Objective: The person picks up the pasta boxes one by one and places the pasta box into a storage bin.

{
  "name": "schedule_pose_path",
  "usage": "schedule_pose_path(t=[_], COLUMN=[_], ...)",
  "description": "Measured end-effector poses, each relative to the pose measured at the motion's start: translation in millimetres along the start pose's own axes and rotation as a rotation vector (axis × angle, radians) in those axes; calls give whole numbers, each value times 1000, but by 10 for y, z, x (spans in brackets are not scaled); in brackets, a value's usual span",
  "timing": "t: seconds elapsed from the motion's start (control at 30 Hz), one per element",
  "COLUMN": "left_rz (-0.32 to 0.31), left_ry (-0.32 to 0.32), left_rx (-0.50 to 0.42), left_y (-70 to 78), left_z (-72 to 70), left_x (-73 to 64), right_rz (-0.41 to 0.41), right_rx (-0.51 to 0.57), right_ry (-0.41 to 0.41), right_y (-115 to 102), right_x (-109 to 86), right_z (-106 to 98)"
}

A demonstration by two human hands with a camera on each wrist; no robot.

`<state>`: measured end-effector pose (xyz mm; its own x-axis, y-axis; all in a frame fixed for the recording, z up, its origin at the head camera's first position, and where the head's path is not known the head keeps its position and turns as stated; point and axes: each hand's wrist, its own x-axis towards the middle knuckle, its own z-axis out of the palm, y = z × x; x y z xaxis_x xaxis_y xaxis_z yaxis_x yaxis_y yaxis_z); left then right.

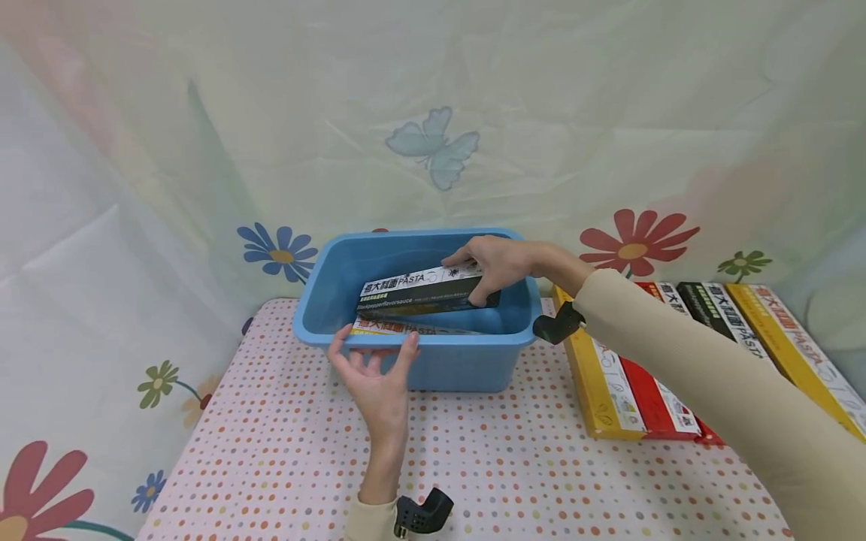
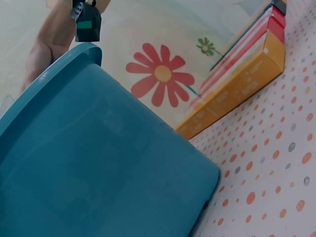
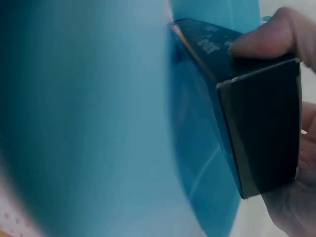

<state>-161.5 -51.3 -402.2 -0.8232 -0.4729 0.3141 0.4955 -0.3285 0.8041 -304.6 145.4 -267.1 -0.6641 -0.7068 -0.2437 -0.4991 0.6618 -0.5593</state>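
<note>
My right hand [image 1: 501, 264] grips the right end of a black pasta box [image 1: 419, 302], thumb on its near side and fingers over the far side. The box is tilted inside a blue plastic bin [image 1: 467, 364], its right end higher than its left. The right wrist view shows the thumb [image 3: 269, 42] pressed on the dark box [image 3: 261, 128]. Below it in the bin lies another pasta box [image 1: 386, 326] with a yellow edge, partly hidden by the front rim. My left hand [image 1: 379, 383] holds the bin's front rim left of centre.
Right of the bin, several pasta boxes lie side by side: a yellow one [image 1: 595, 376], a red one [image 1: 646, 391], a black one [image 1: 717, 312] and another yellow one [image 1: 778, 327]. My right sleeve covers part of them. A flowered curtain [image 1: 325, 143] hangs behind the dotted tablecloth [image 1: 271, 443].
</note>
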Motion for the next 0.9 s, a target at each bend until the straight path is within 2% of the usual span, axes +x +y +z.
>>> schedule_pose_path(t=[0.47,0.9], left_rz=[11,13], left_ry=[11,8], left_rx=[12,17], left_y=[16,18], left_z=[-17,-27], left_x=[24,-5], right_rz=[-28,-31], right_rx=[-29,14], right_ry=[-91,-106], right_y=[-153,166], right_x=[269,321], right_z=[-210,-188])
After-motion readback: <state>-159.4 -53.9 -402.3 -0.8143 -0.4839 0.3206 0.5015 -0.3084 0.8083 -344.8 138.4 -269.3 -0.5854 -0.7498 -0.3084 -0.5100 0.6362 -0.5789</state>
